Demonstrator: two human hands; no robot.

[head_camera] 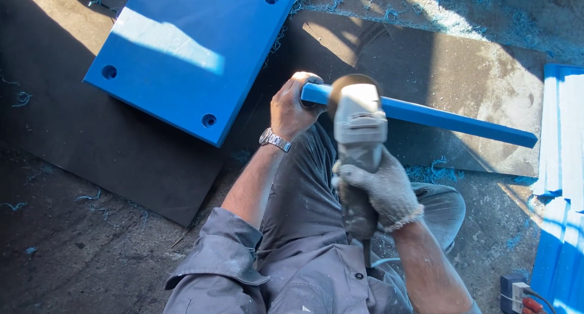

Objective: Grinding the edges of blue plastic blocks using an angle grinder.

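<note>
Currently the person's bare left hand (294,110) is wrapped tight around the near end of a long, narrow blue plastic bar (438,118), which slants away to the right over a dark mat (121,156) on the dusty floor (73,259). The right hand (378,189), in a grey knitted glove, is closed around the body of a grey angle grinder (359,156), whose round disc (347,89) sits at the bar's near end, just beside the left hand's fingers. Whether the disc actually touches the plastic cannot be told from above.

To do this grinding well, the disc is best met to the bar lightly and drawn along the edge rather than held in one spot, since plastic would likely melt or gouge. The left thumb and fingers lie very close to the wheel; sliding that grip farther from the disc would seem safer. A large blue plastic slab with corner holes (188,52) lies apart at upper left, and blue shavings (426,168) litter the floor.
</note>
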